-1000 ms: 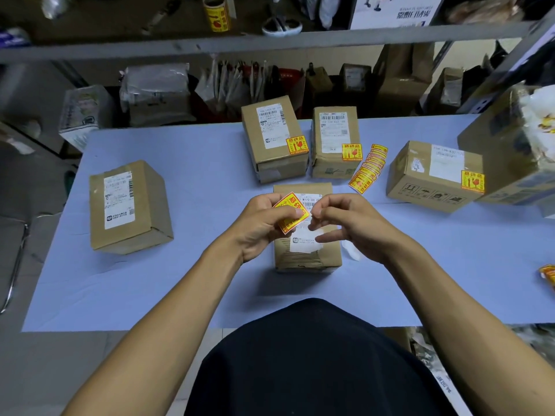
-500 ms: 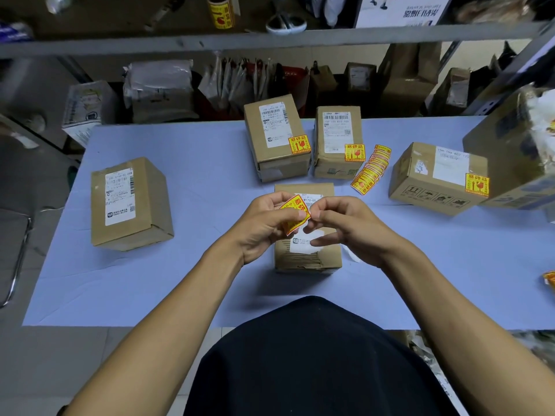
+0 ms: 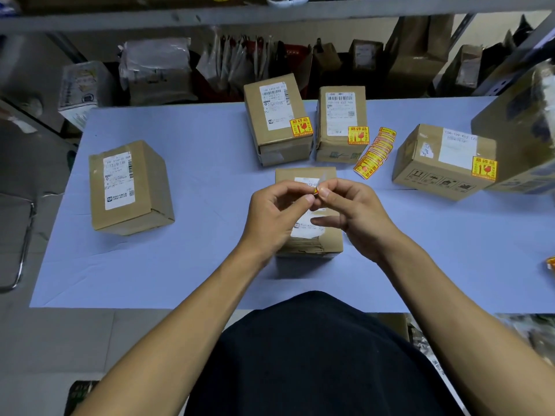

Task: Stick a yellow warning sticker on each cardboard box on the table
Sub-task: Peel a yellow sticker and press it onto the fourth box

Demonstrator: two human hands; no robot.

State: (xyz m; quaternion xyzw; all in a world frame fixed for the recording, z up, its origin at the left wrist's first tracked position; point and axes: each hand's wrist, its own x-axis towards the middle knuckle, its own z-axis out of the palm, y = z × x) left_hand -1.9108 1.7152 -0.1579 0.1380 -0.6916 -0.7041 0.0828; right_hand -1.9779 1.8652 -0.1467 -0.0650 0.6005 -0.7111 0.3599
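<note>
The blue table (image 3: 186, 265) spreads out under and all around the pinch, with shelving (image 3: 270, 13) well beyond it. To the far right of the pinch a big carton (image 3: 522, 136) leans at the table edge, and just left of that carton sits a right box (image 3: 444, 160) with a yellow label on its near corner. Well to the left of the pinch lies a left box (image 3: 129, 187), white label only. Beyond the pinch stand two back boxes (image 3: 277, 121), each already carrying a yellow label. Directly beneath the pinch rests the near box (image 3: 309, 238), its top bearing just a white label. The left hand (image 3: 276, 214) and right hand (image 3: 354, 211) meet above it, thumbs and forefingers closed tight together on one sticker (image 3: 316, 191), only a sliver of which shows, with a pale backing flap poking up. Beyond and right of the pinch lies a sticker strip (image 3: 375, 153).
</note>
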